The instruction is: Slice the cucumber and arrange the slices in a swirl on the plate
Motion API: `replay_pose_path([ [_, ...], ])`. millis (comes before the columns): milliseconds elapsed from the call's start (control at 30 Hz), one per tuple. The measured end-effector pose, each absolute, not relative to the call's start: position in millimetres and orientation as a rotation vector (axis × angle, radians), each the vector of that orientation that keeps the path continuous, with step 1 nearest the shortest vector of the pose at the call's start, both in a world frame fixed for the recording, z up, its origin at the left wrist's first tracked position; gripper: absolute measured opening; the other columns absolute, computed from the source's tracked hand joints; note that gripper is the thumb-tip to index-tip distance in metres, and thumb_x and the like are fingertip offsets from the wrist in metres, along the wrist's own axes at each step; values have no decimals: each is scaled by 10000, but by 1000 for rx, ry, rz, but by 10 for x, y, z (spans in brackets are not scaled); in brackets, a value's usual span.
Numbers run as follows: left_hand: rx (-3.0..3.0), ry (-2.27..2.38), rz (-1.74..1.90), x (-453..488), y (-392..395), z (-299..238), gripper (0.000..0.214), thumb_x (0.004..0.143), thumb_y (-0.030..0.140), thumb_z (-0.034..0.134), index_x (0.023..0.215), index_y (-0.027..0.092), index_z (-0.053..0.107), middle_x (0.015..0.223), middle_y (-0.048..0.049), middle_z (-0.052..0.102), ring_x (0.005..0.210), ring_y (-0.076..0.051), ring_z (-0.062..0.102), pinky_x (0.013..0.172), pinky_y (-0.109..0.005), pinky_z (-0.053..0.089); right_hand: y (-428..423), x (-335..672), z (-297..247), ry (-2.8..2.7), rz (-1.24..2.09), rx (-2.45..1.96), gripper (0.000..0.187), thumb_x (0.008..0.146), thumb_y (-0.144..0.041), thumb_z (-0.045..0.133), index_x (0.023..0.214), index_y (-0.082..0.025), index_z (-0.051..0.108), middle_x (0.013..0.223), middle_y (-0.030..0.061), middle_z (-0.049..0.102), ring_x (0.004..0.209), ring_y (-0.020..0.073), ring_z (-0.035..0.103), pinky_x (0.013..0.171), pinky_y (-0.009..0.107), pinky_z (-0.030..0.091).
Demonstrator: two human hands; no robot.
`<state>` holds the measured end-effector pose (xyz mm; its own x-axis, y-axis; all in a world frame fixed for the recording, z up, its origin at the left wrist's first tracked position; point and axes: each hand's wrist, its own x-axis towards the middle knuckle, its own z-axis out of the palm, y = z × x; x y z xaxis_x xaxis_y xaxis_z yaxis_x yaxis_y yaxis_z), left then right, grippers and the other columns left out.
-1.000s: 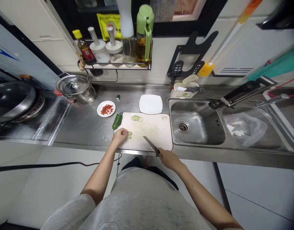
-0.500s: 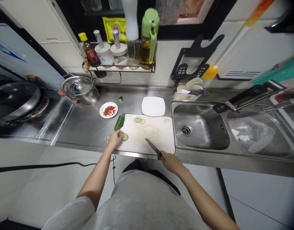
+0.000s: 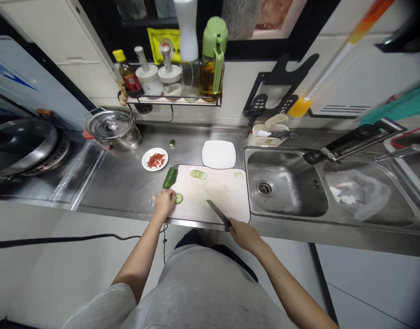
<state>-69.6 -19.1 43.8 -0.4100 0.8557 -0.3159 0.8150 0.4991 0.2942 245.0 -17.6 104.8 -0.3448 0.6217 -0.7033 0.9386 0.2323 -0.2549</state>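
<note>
My right hand [image 3: 243, 233] is wrapped round the handle of a knife [image 3: 216, 210], its blade pointing up and left over the pale cutting board [image 3: 226, 196]. At the board's left edge, my left hand [image 3: 164, 202] has its fingers bent together at a few cucumber slices [image 3: 178, 198]; the fingertips partly hide them. Just above that hand, a piece of dark green cucumber [image 3: 170, 177] lies along the board's corner. Several overlapping thin slices [image 3: 198, 174] rest near the board's top edge, and a single slice [image 3: 238, 175] sits at its upper right.
Behind the board are a white square plate [image 3: 218, 154], a plate of chopped red bits [image 3: 155, 159] and a cucumber end [image 3: 172, 143]. A lidded steel pot [image 3: 115, 130] stands left, a sink [image 3: 285, 183] right. Bottles and jars fill a wall rack [image 3: 175, 101].
My left hand has shifted slightly at the cucumber slices, its fingers drawn closer over them. The knife and my right hand stay nearly in place; the view has tilted a little.
</note>
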Motion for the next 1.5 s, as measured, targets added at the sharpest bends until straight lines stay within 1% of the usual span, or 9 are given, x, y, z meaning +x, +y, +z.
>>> replay_pose_path([
  [300,1410,2248,392,-197,234,481,246,860,338,534,1062,276,659,1124,-72,644,1086,-259,550,909,-399,326,-212,2478,1023,2099,-913,1633,332,975,-274,325,1268,-171,443,1012,122,694,925,237,641,662,276,331],
  [433,1489,2219,387,39,593,461,305,872,328,508,1154,299,621,1166,-75,612,1106,-266,534,920,-410,316,-206,2493,1037,2075,-906,1707,349,979,-284,324,1298,-177,418,1023,116,695,914,236,646,648,273,317],
  [600,1570,2224,307,137,882,407,326,892,283,463,1186,298,603,1184,-99,581,1125,-269,510,935,-413,298,-246,2533,1078,2052,-911,1723,335,990,-282,315,1289,-185,429,985,116,697,921,236,645,655,270,321],
  [933,1698,2157,129,145,1116,361,257,857,205,473,1043,254,644,1148,-114,578,1110,-271,515,927,-416,287,-296,2622,1019,2015,-899,1749,344,980,-268,334,1292,-178,448,997,124,699,960,236,646,699,277,354],
  [1033,1681,2137,110,149,1160,383,243,831,153,473,981,239,643,1131,-100,610,1097,-259,530,914,-402,289,-302,2621,1005,2024,-895,1760,334,980,-263,328,1273,-179,465,995,122,701,956,235,649,700,277,355],
  [1133,1654,2099,127,135,1163,420,207,817,136,474,911,231,632,1042,-67,669,1036,-244,569,911,-403,288,-304,2627,984,2034,-898,1755,323,980,-266,330,1255,-182,475,999,116,701,957,230,648,693,271,351],
  [1333,1516,2030,266,44,998,527,57,803,276,595,831,232,617,904,-1,708,919,-203,614,929,-396,309,-277,2621,965,2032,-877,1751,322,982,-273,323,1249,-175,473,997,118,697,921,228,653,671,272,344],
  [1433,1405,1979,376,-27,838,536,149,734,340,686,811,226,629,851,18,698,838,-171,616,882,-349,369,-256,2595,979,2029,-875,1742,309,982,-270,324,1232,-174,478,1000,123,698,923,225,650,674,270,341],
  [1500,1302,1872,473,-75,712,500,196,690,344,716,808,209,636,787,16,680,752,-147,606,796,-300,414,-245,2577,984,2031,-880,1730,307,981,-273,334,1237,-174,473,1003,123,697,930,224,646,679,267,340],
])
